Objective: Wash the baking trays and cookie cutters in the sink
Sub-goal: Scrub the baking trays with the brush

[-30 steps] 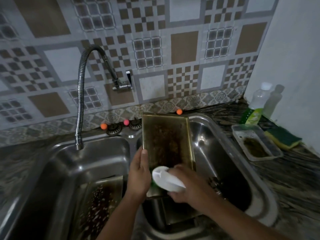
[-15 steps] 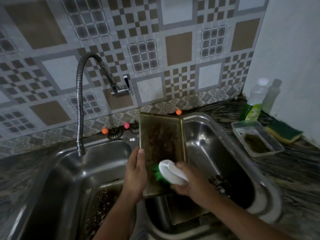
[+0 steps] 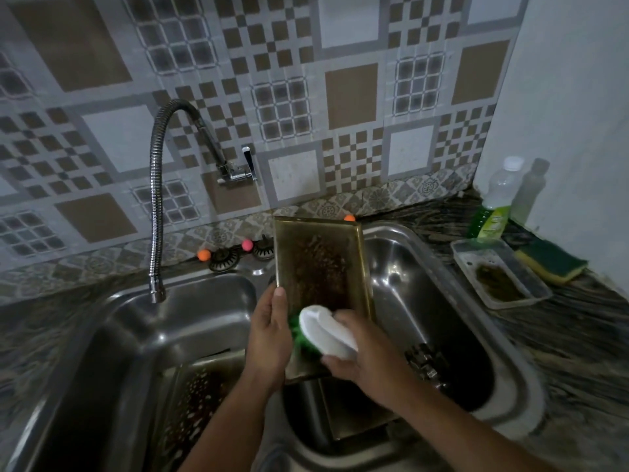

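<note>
A person stands at a double sink (image 3: pixel 401 233) and holds a dirty tray (image 3: pixel 320 267) up over the right bowl, tilted so its far end leans toward the wall. The left hand (image 3: pixel 269 338) grips the tray's left edge, thumb on the front. The right hand (image 3: pixel 367 356) has its fingers curled tight round a white brush (image 3: pixel 326 330), and the green bristles press on the low part of the tray. The tray's middle is brown and crusty. Another tray (image 3: pixel 200 403) with burnt spots lies in the left bowl, and one more flat tray (image 3: pixel 357 417) lies at the bottom of the right bowl, under the hands. Something small and metal (image 3: pixel 425 366) sits in the right bowl too, but it is too dark to tell what it is. A bendy tap (image 3: pixel 156 199) hangs over the left bowl. On the desk at the right sit a soap bottle (image 3: pixel 493 206), a clear dish (image 3: pixel 500 274) and a sponge (image 3: pixel 551 262), close together.
</note>
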